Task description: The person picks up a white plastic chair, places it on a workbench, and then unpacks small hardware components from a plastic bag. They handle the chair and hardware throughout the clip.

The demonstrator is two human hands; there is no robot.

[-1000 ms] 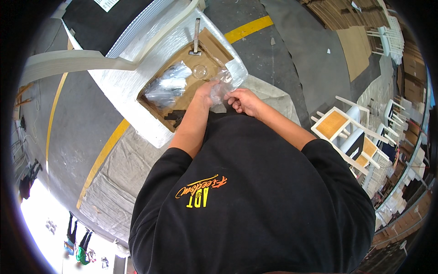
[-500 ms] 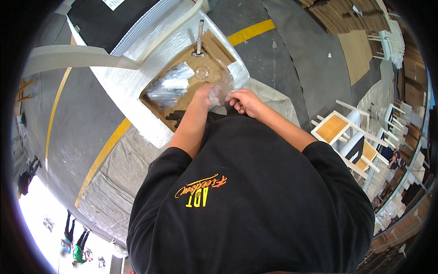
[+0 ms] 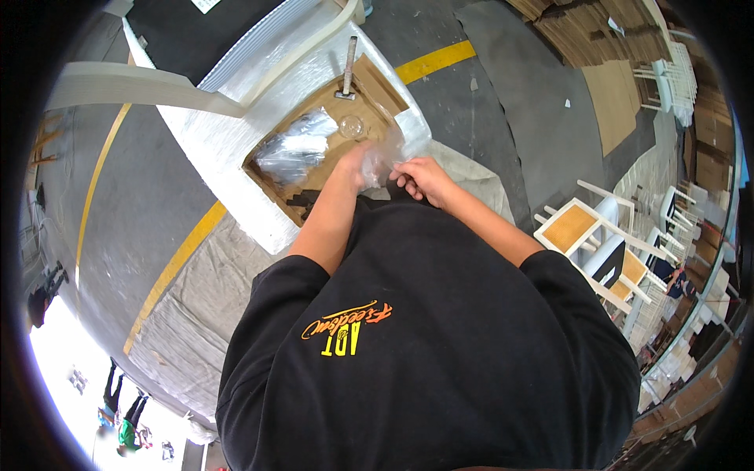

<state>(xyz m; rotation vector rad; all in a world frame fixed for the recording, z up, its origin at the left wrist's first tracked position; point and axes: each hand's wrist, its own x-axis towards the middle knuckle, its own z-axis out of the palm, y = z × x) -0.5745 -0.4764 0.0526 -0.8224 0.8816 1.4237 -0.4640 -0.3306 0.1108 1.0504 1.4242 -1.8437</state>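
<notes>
A clear plastic bag (image 3: 375, 166) is held between my two hands, over the near right corner of a shallow cardboard tray (image 3: 253, 166). My left hand (image 3: 355, 163) is closed round its left side, with the fingers partly hidden. At its right edge my right hand (image 3: 422, 179) pinches with thumb and fingertips. Inside the tray lies a heap of clear plastic bags (image 3: 297, 149). A round transparent object (image 3: 351, 125), perhaps a tape roll, rests beside them. A hammer (image 3: 349, 71) stands head down near the far side, and some dark strips (image 3: 302, 200) lie at the near edge.
The tray sits on a white-wrapped surface (image 3: 212, 149). A pale curved wooden frame (image 3: 149, 85) arches over its left. Chairs (image 3: 569, 226) stand at the right, stacked flat cardboard (image 3: 605, 31) at the far right. Grey cloth (image 3: 200, 294) covers floor at the left; people (image 3: 129, 428) stand farther off.
Both hands stay nearly in place on the plastic bag, with only slight finger movement. The whole view has shifted a little.
</notes>
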